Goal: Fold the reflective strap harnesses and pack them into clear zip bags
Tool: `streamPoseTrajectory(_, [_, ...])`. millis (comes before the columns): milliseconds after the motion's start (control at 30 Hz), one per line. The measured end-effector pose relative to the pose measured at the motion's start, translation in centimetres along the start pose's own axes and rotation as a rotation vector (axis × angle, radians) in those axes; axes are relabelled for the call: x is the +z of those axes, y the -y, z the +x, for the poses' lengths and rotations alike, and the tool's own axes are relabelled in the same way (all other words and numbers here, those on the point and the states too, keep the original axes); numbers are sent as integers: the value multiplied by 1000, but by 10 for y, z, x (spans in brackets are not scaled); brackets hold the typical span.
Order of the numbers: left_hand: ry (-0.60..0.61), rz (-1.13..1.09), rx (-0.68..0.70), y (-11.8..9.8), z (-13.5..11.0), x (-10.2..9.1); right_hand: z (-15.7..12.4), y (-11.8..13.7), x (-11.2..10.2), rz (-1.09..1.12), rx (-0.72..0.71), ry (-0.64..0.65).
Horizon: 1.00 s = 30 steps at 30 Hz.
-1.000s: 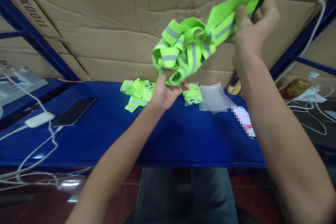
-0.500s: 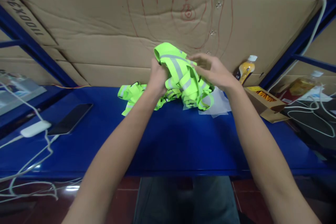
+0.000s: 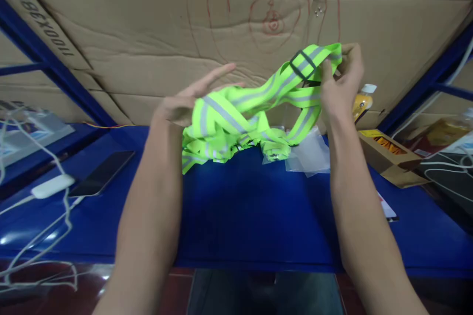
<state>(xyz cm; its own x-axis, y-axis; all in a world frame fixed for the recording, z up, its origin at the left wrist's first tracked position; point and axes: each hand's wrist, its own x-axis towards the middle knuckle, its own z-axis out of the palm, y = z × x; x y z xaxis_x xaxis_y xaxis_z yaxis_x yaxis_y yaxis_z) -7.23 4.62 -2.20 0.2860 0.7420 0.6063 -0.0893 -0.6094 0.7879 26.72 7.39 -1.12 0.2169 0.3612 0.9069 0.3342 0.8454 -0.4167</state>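
Observation:
Neon-yellow reflective straps with grey stripes (image 3: 229, 118) stretch between my hands above the blue shelf. My right hand (image 3: 342, 76) pinches one end, close to a black slider buckle (image 3: 303, 65). On the other side, my left hand (image 3: 194, 98) has its fingers stretched out, and the strap loops lie across its palm; its thumb is largely hidden. Below, more of the same straps (image 3: 195, 157) lie heaped on the shelf, and I cannot tell where the raised strap parts from the heap. Clear plastic bags (image 3: 310, 155) lie under the right part of the straps.
A cardboard wall (image 3: 140, 74) with red drawn lines stands behind the blue shelf (image 3: 251, 216). To the left are a phone (image 3: 103, 172), a white adapter (image 3: 52, 186) and cables. To the right are a bottle (image 3: 362, 103) and an open small carton (image 3: 391, 157).
My right hand has closed on a strap end and drawn it up and right, stretching out the bunched strap. My left hand has moved left and its fingers have straightened.

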Motion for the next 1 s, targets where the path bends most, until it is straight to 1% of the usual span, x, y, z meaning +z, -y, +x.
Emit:
streamPoseTrajectory(33, [63, -55, -18, -5, 1, -4, -2, 6, 1, -18, -33, 13])
streamPoseTrajectory(67, [89, -104, -27, -8, 3, -4, -6, 14, 4, -43, -66, 22])
streamPoseTrajectory(100, [74, -133, -29, -11, 6, -1, -10, 23, 7, -76, -101, 36])
streamPoseTrajectory(133, [29, -128, -26, -12, 9, 6, -15, 32, 11, -130, -128, 65])
streamPoseTrajectory(167, [-20, -94, -37, -13, 13, 17, -21, 42, 16, -181, -153, 78])
streamPoseTrajectory(200, [-39, -47, -62, -12, 16, 31, -27, 50, 21, -224, -184, 113])
streamPoseTrajectory(267, [49, 16, -123, -10, 21, 62, -36, 63, 30, -250, -273, 168])
streamPoseTrajectory(333, [70, -7, -142, -9, 23, 89, -39, 70, 35, -203, -326, 240])
streamPoseTrajectory(367, [78, -38, -153, -9, 23, 98, -38, 72, 35, -174, -324, 284])
streamPoseTrajectory(433, [82, -110, -163, -11, 21, 107, -33, 76, 30, -132, -267, 415])
streamPoseTrajectory(533, [40, -186, -176, -14, 21, 102, -22, 80, 18, -40, -116, 621])
streamPoseTrajectory(600, [-12, -207, -218, -13, 23, 97, -18, 80, 12, 69, -1, 687])
streamPoseTrajectory(667, [-43, -214, -255, -13, 22, 94, -16, 76, 11, 196, 86, 667])
streamPoseTrajectory(733, [-34, -216, -253, -13, 19, 92, -16, 69, 12, 275, 117, 589])
streamPoseTrajectory(800, [37, -216, -234, -16, 14, 89, -17, 63, 14, 246, 137, 546])
streamPoseTrajectory(833, [90, -212, -229, -17, 11, 86, -17, 61, 14, 211, 161, 569])
streamPoseTrajectory(933, [243, -160, -263, -22, 4, 71, -17, 60, 6, 170, 314, 774])
streamPoseTrajectory(1000, [297, -77, -326, -23, 3, 56, -15, 61, -2, 166, 377, 886])
